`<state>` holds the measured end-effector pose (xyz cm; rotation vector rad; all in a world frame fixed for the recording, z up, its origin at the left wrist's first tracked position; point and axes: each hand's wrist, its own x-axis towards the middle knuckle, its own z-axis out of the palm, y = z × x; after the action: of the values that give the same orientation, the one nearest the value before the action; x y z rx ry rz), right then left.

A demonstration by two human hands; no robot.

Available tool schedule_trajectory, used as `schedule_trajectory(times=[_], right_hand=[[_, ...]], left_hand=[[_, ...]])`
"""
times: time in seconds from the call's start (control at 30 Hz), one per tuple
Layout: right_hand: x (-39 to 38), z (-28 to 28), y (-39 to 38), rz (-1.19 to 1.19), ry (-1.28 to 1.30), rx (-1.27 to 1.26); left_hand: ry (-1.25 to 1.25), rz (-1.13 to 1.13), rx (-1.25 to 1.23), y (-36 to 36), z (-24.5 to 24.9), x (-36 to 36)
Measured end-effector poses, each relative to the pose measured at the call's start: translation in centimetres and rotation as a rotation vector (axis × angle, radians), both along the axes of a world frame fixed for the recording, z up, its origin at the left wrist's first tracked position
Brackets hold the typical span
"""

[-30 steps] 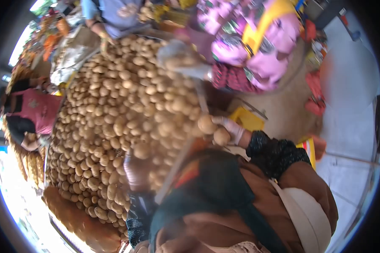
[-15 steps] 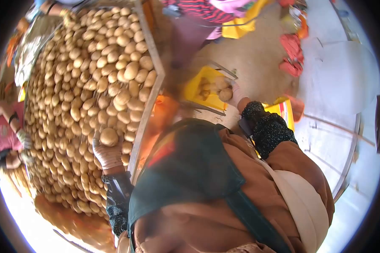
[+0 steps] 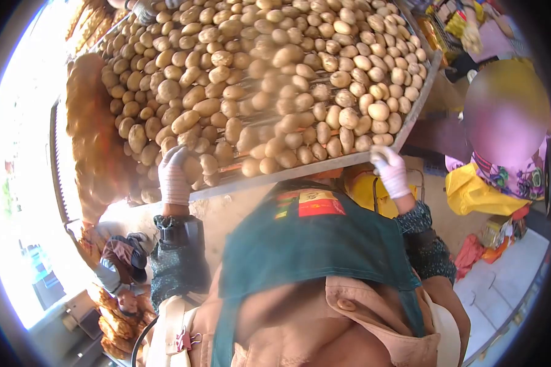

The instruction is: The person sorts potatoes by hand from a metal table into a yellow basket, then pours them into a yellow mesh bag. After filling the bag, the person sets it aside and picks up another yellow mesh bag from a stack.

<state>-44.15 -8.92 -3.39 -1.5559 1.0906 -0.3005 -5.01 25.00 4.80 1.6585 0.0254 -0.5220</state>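
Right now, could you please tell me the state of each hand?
Left hand: at the potatoes; whether its grip is closed on one cannot be told.
Right hand: at the table rim; open or closed, cannot be told.

Potatoes (image 3: 300, 81) crowd a metal-rimmed table (image 3: 419, 103) before a worker (image 3: 288, 312) in a green apron (image 3: 300, 248) — gloved left hand (image 3: 176, 176) among those at the near edge, gloved right hand (image 3: 392, 171) at the rim near a corner — a yellow container (image 3: 365, 192) below.
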Motion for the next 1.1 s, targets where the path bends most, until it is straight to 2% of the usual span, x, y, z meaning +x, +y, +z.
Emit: schedule_trajectory(times=[0.03, 0.07, 0.13, 0.17, 0.23, 0.3, 0.33, 0.4, 0.5, 0.6, 0.63, 0.67, 0.73, 0.83, 0.93, 1.03, 1.1], right_hand=[[3.7, 1.1, 0.0, 0.229, -0.046, -0.304], [7.1, 1.3, 0.0, 0.386, -0.186, -0.427], [14.2, 5.1, 1.8, 0.670, -0.218, -0.447], [17.5, 4.1, 2.8, 0.770, -0.382, -0.651], [23.3, 4.4, 5.1, 1.074, -0.320, -0.715], [27.8, 4.1, 7.7, 1.247, -0.252, -0.753], [30.0, 1.8, 9.1, 1.281, -0.315, -0.763], [33.0, -0.9, 11.1, 1.335, -0.366, -0.981], [33.9, 0.2, 12.0, 1.536, 0.012, -1.234], [33.8, 5.0, 11.9, 1.510, 0.451, -1.145], [34.0, 3.5, 12.1, 1.376, 0.540, -1.164], [34.1, 3.5, 11.6, 1.349, 0.575, -1.088], [34.2, 4.9, 10.0, 1.281, 0.643, -0.933], [33.6, 4.2, 8.2, 1.281, 0.663, -0.920], [32.6, 4.0, 7.1, 1.312, 0.592, -0.920], [31.4, 3.6, 6.0, 1.438, 0.431, -1.008], [31.4, 4.4, 5.6, 1.521, 0.523, -0.943]], left_hand=[[-0.017, 0.065, -0.012, 0.6, 0.1, 0.4], [-0.027, 0.096, -0.047, 0.9, 0.1, 0.7], [-0.036, 0.165, -0.099, 1.9, 0.2, 1.1], [-0.089, 0.155, -0.055, 2.6, -0.4, 1.5], [-0.080, 0.054, -0.014, 3.4, -0.4, 1.9], [-0.038, -0.035, -0.010, 3.1, 0.7, 1.3], [-0.360, -0.259, 0.168, 3.6, -0.8, 1.1], [-0.075, -0.201, 0.141, 2.8, -0.1, -0.2], [-0.116, -0.277, 0.343, 2.6, -0.1, -0.6], [-0.070, -0.307, 0.377, 3.1, -0.8, 0.8], [-0.028, -0.313, 0.368, 3.2, -0.8, 1.2], [-0.177, -0.355, 0.336, 3.3, -1.2, 1.8], [-0.195, -0.411, 0.299, 2.7, -0.4, 2.9], [-0.218, -0.483, 0.270, 0.0, 0.8, 3.4], [-0.290, -0.635, 0.418, -3.2, 0.6, 4.2], [-0.515, -1.037, 0.738, -6.8, 1.8, 4.4], [-0.562, -1.320, 0.917, -9.1, 1.5, 4.4]])
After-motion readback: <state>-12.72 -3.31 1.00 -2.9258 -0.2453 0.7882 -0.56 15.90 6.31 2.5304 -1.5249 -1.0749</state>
